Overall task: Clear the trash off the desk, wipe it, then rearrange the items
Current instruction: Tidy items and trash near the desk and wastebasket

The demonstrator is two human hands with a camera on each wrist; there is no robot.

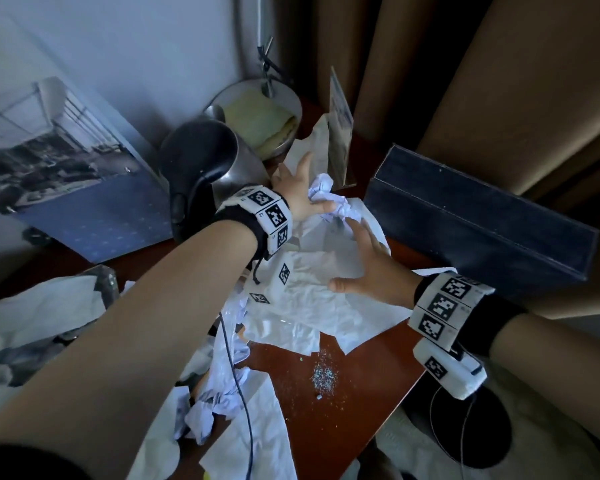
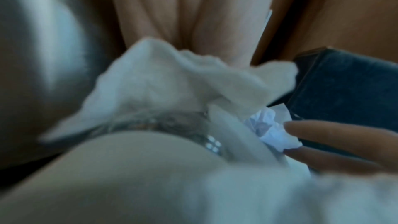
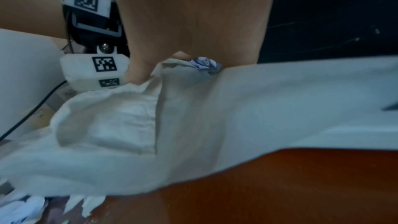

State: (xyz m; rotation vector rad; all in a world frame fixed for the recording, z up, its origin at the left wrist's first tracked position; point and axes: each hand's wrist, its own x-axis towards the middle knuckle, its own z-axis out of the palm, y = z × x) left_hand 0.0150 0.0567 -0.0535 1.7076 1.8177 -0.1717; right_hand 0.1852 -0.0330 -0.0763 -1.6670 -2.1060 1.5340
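Note:
Crumpled white paper sheets (image 1: pixel 312 296) lie in a heap across the red-brown desk (image 1: pixel 347 396). A small crumpled paper ball (image 1: pixel 321 187) sits at the far end of the heap. My left hand (image 1: pixel 302 192) reaches over it, fingers spread, thumb against the ball. My right hand (image 1: pixel 364 265) lies flat and open on the sheets, its fingertips (image 2: pixel 318 134) close to the ball (image 2: pixel 269 134). In the right wrist view the palm (image 3: pixel 193 23) presses on the paper (image 3: pixel 237 108). A patch of glittery crumbs (image 1: pixel 324 375) lies on the bare desk.
A steel kettle with a black lid (image 1: pixel 201 174) stands left of my left hand. A metal dish with a yellow cloth (image 1: pixel 257 123) and a clear sign holder (image 1: pixel 340 133) stand behind. A dark blue box (image 1: pixel 482 216) fills the right. A picture board (image 1: pixel 59 161) leans at the left.

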